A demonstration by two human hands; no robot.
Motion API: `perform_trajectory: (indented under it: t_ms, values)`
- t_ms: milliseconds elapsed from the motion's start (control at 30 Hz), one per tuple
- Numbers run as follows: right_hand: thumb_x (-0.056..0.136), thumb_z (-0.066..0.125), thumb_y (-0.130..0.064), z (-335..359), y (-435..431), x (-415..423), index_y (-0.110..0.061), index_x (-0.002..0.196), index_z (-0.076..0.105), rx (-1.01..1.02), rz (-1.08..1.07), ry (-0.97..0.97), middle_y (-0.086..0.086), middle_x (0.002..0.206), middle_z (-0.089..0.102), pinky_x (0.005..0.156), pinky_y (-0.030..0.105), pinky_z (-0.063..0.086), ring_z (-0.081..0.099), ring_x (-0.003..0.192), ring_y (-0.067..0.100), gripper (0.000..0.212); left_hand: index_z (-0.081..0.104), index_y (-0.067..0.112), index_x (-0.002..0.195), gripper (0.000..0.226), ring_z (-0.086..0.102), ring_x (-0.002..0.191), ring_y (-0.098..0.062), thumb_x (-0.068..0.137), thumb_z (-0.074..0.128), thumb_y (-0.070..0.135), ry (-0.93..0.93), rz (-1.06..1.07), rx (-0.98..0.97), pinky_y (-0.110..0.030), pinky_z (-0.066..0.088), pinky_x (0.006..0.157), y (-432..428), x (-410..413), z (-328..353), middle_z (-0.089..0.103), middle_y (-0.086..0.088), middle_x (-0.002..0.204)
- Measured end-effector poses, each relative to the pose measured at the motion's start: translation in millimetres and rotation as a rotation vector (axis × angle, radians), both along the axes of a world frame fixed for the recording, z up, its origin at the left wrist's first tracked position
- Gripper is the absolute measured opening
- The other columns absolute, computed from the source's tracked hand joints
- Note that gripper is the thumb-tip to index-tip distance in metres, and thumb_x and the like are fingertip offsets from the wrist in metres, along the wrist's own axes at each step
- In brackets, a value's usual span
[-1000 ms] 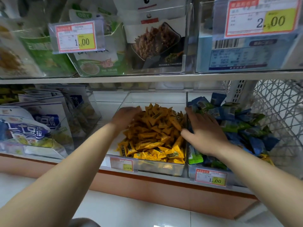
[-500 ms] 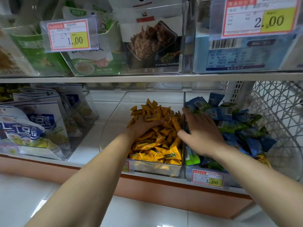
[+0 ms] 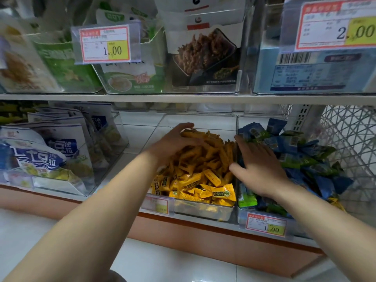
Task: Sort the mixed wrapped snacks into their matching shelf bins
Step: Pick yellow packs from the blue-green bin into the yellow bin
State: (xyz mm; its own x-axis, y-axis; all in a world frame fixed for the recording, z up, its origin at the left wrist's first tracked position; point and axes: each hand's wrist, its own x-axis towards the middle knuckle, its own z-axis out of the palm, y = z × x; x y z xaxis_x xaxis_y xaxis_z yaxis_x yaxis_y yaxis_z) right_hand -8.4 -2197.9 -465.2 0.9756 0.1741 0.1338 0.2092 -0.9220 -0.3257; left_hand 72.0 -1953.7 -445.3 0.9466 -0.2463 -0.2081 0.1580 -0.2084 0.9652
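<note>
We see the left hand (image 3: 177, 143) curled over the far top of the yellow snacks (image 3: 203, 180), its fingers cupped round a clump of them. The heap fills the clear bin (image 3: 203, 212) beneath that hand. Just beside it, the right hand (image 3: 258, 169) lies flat with its fingers straight and slightly spread. It presses on the blue and green snacks (image 3: 305, 155) at the wall between the two bins, with its thumb toward the yellow heap. One green packet (image 3: 247, 198) stands on end below the right wrist. A price tag (image 3: 266, 225) hangs under the right hand, and a white wire basket (image 3: 350, 139) stands beyond it. Large blue-and-white bags (image 3: 40, 155) sit well apart, off past the left forearm.
</note>
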Motion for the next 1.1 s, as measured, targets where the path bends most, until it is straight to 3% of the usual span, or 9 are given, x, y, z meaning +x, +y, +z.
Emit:
perform_trajectory:
  t_ms: [167,267,367,467,567,733,900,1033,1100]
  values:
    - [0.077,0.025,-0.067,-0.8,-1.8,-0.5,-0.026,0.156,0.012,0.009,0.005,-0.010,0.005,0.149,0.044,0.119,0.040,0.020,0.037,0.139,0.027,0.090,0.051,0.052,0.130,0.075,0.063,0.113,-0.017,0.063,0.085,0.051,-0.058,-0.057,0.296,-0.027,0.053,0.074,26.0,-9.9,22.0,0.061,0.005,0.130]
    - [0.077,0.024,-0.068,-1.0,-2.4,-0.9,-0.027,0.156,0.011,0.009,0.007,-0.004,0.005,0.153,0.041,0.119,0.040,0.017,0.034,0.141,0.026,0.090,0.061,0.048,0.118,0.041,0.057,0.120,-0.014,0.080,0.076,0.048,-0.183,-0.060,0.495,-0.022,0.043,0.079,26.9,-18.8,26.0,0.059,0.011,0.132]
    - [0.077,0.023,-0.069,-0.9,-2.5,-0.4,-0.028,0.156,0.009,0.008,0.012,0.006,0.004,0.155,0.037,0.120,0.040,0.015,0.032,0.142,0.026,0.091,0.066,0.046,0.115,0.031,0.056,0.114,-0.005,0.086,0.072,0.041,-0.408,-0.070,0.604,-0.015,0.040,0.080,8.6,-34.5,15.1,0.056,0.022,0.123]
    - [0.075,0.021,-0.070,-0.2,-2.3,-0.9,-0.029,0.156,0.007,0.004,0.006,0.024,0.004,0.157,0.035,0.120,0.040,0.014,0.030,0.144,0.027,0.092,0.064,0.048,0.116,0.034,0.050,0.110,0.008,0.083,0.071,0.049,-0.422,-0.354,0.539,-0.008,0.036,0.085,-17.7,-51.8,-6.4,0.051,0.028,0.120]
    - [0.073,0.018,-0.070,-0.1,-1.9,-1.9,-0.029,0.156,0.007,0.015,-0.001,0.019,0.004,0.155,0.038,0.119,0.041,0.015,0.031,0.143,0.027,0.093,0.057,0.050,0.123,0.050,0.043,0.122,-0.010,0.076,0.069,0.063,-0.384,-0.458,0.724,-0.016,0.035,0.088,-24.7,-47.7,-25.4,0.044,0.014,0.133]
    - [0.075,0.019,-0.069,-0.6,-2.1,-1.9,-0.029,0.156,0.006,0.005,0.004,-0.008,0.004,0.148,0.045,0.117,0.040,0.018,0.037,0.138,0.028,0.091,0.025,0.052,0.149,0.110,0.026,0.146,-0.028,0.049,0.056,0.085,-0.092,-0.391,1.082,-0.041,0.034,0.109,-25.6,-21.4,-32.3,0.016,0.006,0.164]
    - [0.074,0.019,-0.072,-2.0,-3.6,-1.4,-0.029,0.155,0.009,0.024,0.010,0.001,0.005,0.152,0.041,0.118,0.040,0.017,0.035,0.140,0.028,0.093,0.051,0.053,0.128,0.066,0.057,0.117,-0.023,0.065,0.055,0.073,-0.165,-0.327,1.217,-0.032,0.040,0.079,1.3,-3.0,-20.9,0.061,0.004,0.131]
    - [0.073,0.017,-0.072,-1.3,-2.7,0.5,-0.029,0.156,0.009,0.018,0.017,-0.004,0.005,0.146,0.046,0.119,0.042,0.019,0.038,0.137,0.027,0.094,0.062,0.036,0.113,0.050,0.061,0.099,-0.022,0.076,0.063,0.069,-0.167,-0.413,1.397,-0.037,0.052,0.083,12.5,3.1,-2.8,0.065,0.004,0.107]
    - [0.073,0.018,-0.073,-1.8,-2.7,0.8,-0.028,0.156,0.011,0.021,0.020,-0.013,0.004,0.144,0.048,0.119,0.042,0.020,0.040,0.135,0.026,0.095,0.063,0.026,0.107,0.040,0.060,0.086,-0.020,0.082,0.064,0.058,-0.301,-0.364,1.520,-0.037,0.054,0.075,14.5,0.6,8.2,0.059,0.001,0.096]
